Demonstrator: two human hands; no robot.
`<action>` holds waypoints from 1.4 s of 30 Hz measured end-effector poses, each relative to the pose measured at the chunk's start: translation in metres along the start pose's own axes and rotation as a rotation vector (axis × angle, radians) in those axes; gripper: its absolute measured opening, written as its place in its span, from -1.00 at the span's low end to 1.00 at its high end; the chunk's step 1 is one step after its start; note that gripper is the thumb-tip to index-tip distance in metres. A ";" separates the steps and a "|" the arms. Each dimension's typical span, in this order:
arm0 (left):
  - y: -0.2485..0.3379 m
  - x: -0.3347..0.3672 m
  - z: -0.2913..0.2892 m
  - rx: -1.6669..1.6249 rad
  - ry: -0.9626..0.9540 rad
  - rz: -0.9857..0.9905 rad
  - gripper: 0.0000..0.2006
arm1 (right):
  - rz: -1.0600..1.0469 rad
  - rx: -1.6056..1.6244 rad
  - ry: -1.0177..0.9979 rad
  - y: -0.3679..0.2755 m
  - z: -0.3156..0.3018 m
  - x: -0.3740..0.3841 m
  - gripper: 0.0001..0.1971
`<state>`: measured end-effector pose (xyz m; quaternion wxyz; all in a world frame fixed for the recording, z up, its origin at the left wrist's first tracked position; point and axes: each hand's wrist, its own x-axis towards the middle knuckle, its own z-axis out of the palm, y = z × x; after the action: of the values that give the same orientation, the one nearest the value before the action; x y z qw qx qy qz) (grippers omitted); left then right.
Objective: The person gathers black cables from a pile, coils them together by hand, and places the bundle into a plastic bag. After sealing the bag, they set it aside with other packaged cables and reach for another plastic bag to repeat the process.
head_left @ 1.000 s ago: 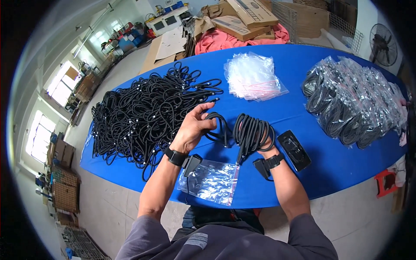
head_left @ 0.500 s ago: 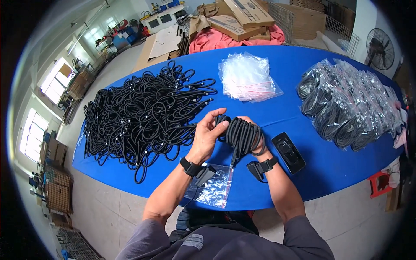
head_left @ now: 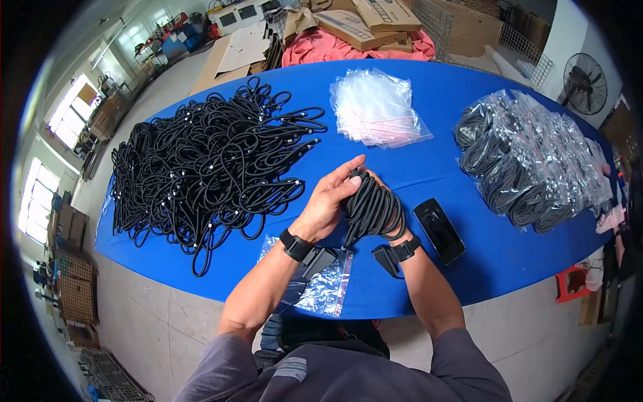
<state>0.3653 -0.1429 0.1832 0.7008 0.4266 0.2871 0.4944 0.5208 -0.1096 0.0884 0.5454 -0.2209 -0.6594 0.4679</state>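
A coiled bundle of black cord (head_left: 373, 211) is held over the near middle of the blue table. My left hand (head_left: 326, 204) grips its left end, the thumb pressed on the loops and the fingers behind. My right hand (head_left: 398, 233) is mostly hidden by the coil, whose loops pass around it; its fingers hardly show. Below my left wrist a clear zip bag (head_left: 327, 289) lies flat at the table's near edge. To the left spreads a large tangled heap of black cords (head_left: 207, 167) with small pale ends.
Clear empty bags (head_left: 376, 107) are stacked at the far middle. Bagged cord coils (head_left: 529, 161) pile up on the right. Beside my right hand lies a black phone-like object (head_left: 439, 230). Cardboard boxes (head_left: 365, 30) stand beyond the blue table (head_left: 429, 174); a red stool (head_left: 571, 284) is at right.
My left hand has tipped upward and closed in on the coil, and the cord end it held apart now merges with the bundle. The view has shifted slightly.
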 end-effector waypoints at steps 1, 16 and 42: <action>0.000 -0.001 -0.004 -0.020 -0.027 -0.013 -0.39 | -0.017 0.016 0.004 0.001 0.003 0.000 -0.40; -0.042 -0.236 -0.130 1.651 0.131 0.144 -0.26 | 0.181 0.077 0.006 0.140 0.031 -0.051 -0.47; -0.045 -0.184 -0.099 0.443 0.058 0.242 0.35 | 0.208 -0.095 0.416 -0.051 0.198 -0.093 -0.60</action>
<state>0.2402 -0.2911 0.0938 0.5173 0.5868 0.3553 0.5117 0.3769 -0.2825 0.0909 0.6076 -0.4046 -0.5277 0.4343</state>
